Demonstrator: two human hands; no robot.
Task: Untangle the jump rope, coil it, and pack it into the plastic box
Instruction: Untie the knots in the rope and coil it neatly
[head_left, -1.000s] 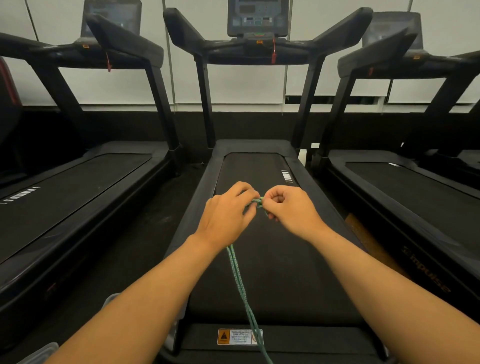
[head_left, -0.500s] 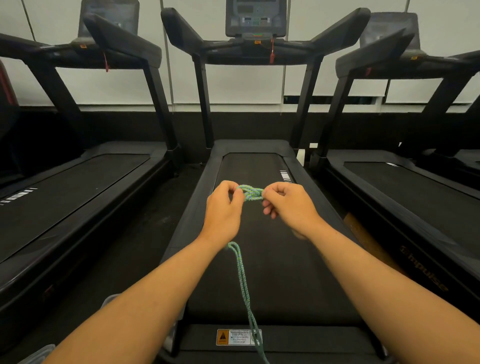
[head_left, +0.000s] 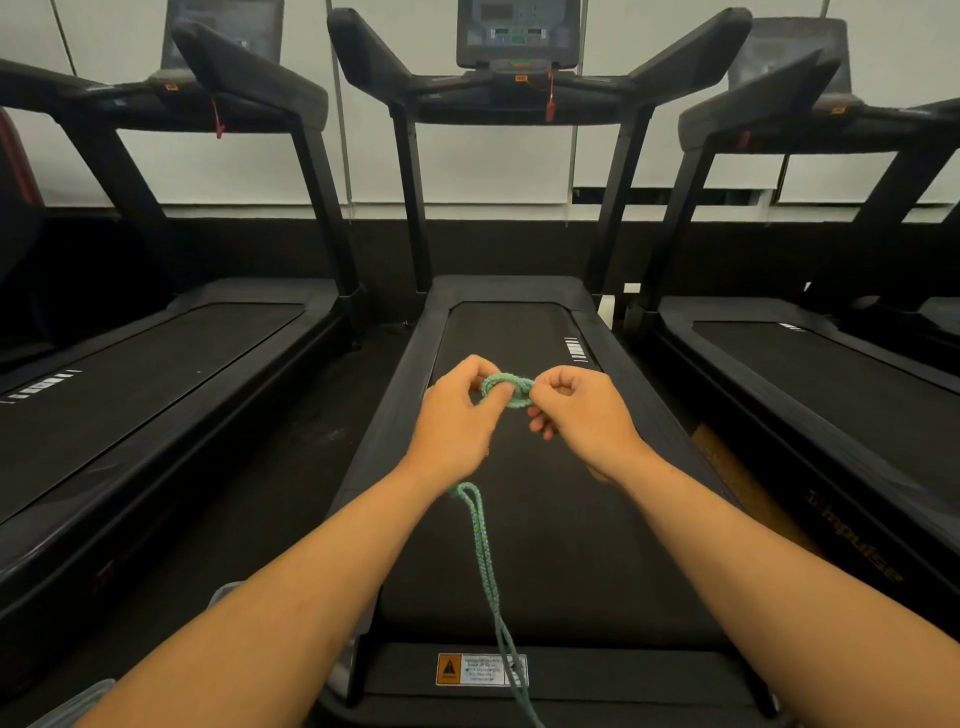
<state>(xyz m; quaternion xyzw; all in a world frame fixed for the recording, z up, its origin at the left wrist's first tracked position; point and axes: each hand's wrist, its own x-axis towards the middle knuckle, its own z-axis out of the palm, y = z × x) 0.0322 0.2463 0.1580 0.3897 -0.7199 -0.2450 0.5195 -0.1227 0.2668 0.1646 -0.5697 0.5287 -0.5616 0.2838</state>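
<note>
Small loop of rope (head_left: 506, 389) sits stretched sideways btwn both hands, left hand (head_left: 457, 415) and right hand (head_left: 582, 410) each pinching an end w/ curled fingers (tail hangs below the left wrist), so opening it probably means pulling apart.

Three black treadmills (head_left: 511, 545) side by side, console (head_left: 518, 32) on the middle one (red safety cord (head_left: 549, 101) hanging), white wall panels (head_left: 260, 171) behind

One head-worn wide-angle view looks forward and down along the middle treadmill (head_left: 511, 519), both forearms reaching in from the near edge, neighbouring treadmills at left and right, consoles and white wall at the far end.
</note>
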